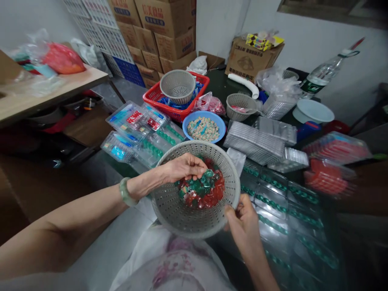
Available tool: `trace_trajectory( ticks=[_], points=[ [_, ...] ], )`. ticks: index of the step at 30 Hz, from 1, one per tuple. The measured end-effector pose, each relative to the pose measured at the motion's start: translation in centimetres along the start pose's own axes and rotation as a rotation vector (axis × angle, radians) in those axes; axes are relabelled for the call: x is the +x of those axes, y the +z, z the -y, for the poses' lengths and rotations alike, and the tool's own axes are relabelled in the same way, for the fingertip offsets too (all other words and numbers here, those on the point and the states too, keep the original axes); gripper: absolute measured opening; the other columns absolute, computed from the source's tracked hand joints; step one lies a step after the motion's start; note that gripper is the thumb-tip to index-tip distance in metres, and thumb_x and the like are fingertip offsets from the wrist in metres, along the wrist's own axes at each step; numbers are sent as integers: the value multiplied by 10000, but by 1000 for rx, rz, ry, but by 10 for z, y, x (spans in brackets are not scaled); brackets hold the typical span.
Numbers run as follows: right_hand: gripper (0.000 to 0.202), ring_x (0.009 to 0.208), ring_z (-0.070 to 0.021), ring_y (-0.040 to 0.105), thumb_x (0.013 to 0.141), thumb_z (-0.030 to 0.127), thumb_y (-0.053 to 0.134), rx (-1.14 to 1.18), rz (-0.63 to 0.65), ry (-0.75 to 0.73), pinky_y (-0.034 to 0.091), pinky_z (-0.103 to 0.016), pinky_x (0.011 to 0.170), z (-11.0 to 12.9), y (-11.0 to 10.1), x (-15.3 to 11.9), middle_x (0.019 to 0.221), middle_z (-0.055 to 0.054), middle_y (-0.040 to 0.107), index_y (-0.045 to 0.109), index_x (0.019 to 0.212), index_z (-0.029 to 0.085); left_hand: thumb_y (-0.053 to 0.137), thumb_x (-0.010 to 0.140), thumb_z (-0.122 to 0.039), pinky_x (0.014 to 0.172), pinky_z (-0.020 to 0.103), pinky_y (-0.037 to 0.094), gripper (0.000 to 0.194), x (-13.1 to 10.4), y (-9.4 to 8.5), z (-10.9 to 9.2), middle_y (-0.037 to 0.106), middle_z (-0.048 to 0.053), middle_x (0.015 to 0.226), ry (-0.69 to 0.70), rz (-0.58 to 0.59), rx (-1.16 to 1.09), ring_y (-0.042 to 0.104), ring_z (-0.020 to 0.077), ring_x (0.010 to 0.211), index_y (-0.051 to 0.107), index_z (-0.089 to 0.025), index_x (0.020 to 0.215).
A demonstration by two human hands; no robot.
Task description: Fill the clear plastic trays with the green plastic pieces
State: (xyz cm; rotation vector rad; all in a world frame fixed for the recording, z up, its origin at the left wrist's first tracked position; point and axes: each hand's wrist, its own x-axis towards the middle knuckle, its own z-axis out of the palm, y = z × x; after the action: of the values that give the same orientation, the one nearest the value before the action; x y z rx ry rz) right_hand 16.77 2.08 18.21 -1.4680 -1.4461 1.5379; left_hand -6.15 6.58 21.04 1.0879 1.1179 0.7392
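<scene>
My right hand (244,222) grips the rim of a grey perforated plastic basket (194,224), which is tilted toward me. Inside lie shiny red pieces (216,192) and green pieces (197,188), seemingly in clear wrapping. Over the basket, my left hand (186,167), with a pale green bangle on the wrist, pinches a small green piece (208,173) between thumb and fingers. Just beyond the basket stands a blue bowl (222,129) of small pale orange and green pieces.
Clear trays with rows of green pieces (273,204) cover the table at right. Filled clear trays (130,125) lie at left. Behind are a red basket (151,103), stacked empty trays (254,141) and a large bottle (323,74). Cardboard boxes (169,44) rise at the back.
</scene>
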Motion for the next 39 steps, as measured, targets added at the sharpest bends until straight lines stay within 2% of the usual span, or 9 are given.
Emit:
trace_trajectory(
  ticks=[6, 11, 15, 19, 23, 28, 32, 35, 39],
  points=[
    [129, 467, -104, 466, 803, 318, 490, -9, 24, -7, 419, -210, 384, -1, 1, -2, 602, 55, 468, 414, 811, 214, 670, 698, -263, 346, 159, 273, 189, -7, 3, 3, 551, -14, 533, -35, 13, -182, 433, 48, 410, 632, -98, 782],
    [127, 476, -105, 467, 788, 307, 502, -16, 9, 12, 422, -205, 375, -2, 4, -2, 611, 48, 475, 424, 813, 210, 655, 704, -203, 349, 170, 334, 137, -9, 3, 4, 609, 34, 634, -128, 29, -479, 572, 125, 545, 598, -122, 799],
    [133, 469, -104, 466, 786, 309, 506, -16, 8, 18, 414, -203, 371, 0, 4, -3, 610, 46, 477, 421, 806, 208, 633, 716, -183, 338, 172, 356, 108, -9, 1, 8, 633, 70, 678, -140, 40, -563, 614, 162, 579, 574, -111, 771],
    [132, 481, -105, 473, 793, 307, 502, -27, 24, 27, 413, -206, 384, 6, 3, -6, 615, 46, 475, 415, 805, 209, 612, 733, -176, 374, 197, 421, 108, -11, 0, 9, 679, 140, 750, -120, 55, -548, 659, 225, 644, 572, -97, 795],
    [122, 490, -110, 479, 796, 303, 495, -43, 42, 43, 417, -214, 402, 11, 2, -8, 613, 53, 472, 414, 817, 214, 589, 763, -163, 456, 220, 474, 96, -16, 2, 6, 683, 162, 679, -106, 115, -491, 652, 192, 573, 577, -73, 795],
    [120, 502, -113, 490, 790, 294, 501, -41, 39, 47, 405, -208, 400, 9, 3, -8, 619, 48, 489, 425, 827, 209, 625, 738, -139, 495, 222, 491, 129, -21, 8, 1, 657, 73, 719, -21, 98, -539, 638, 157, 610, 588, -110, 858],
    [120, 495, -112, 489, 790, 296, 500, -17, 31, 48, 406, -208, 395, 7, 3, -8, 620, 40, 505, 435, 828, 203, 599, 778, -208, 505, 191, 468, 233, -23, 8, 5, 582, 9, 650, -38, 89, -495, 576, 94, 575, 598, -113, 990],
    [125, 499, -113, 490, 791, 307, 501, 5, 27, 44, 412, -211, 397, 3, 3, -7, 634, 33, 518, 438, 822, 204, 630, 753, -273, 460, 178, 415, 218, -25, 5, 12, 564, 1, 579, -51, 39, -319, 509, 68, 491, 618, -94, 878],
    [137, 479, -114, 479, 794, 328, 501, -1, 15, 43, 405, -212, 382, -5, 2, -4, 610, 42, 506, 430, 811, 212, 700, 674, -297, 389, 182, 344, 232, -26, 0, 19, 554, -22, 497, -61, -72, -138, 436, 58, 383, 564, -119, 736]
  ],
)
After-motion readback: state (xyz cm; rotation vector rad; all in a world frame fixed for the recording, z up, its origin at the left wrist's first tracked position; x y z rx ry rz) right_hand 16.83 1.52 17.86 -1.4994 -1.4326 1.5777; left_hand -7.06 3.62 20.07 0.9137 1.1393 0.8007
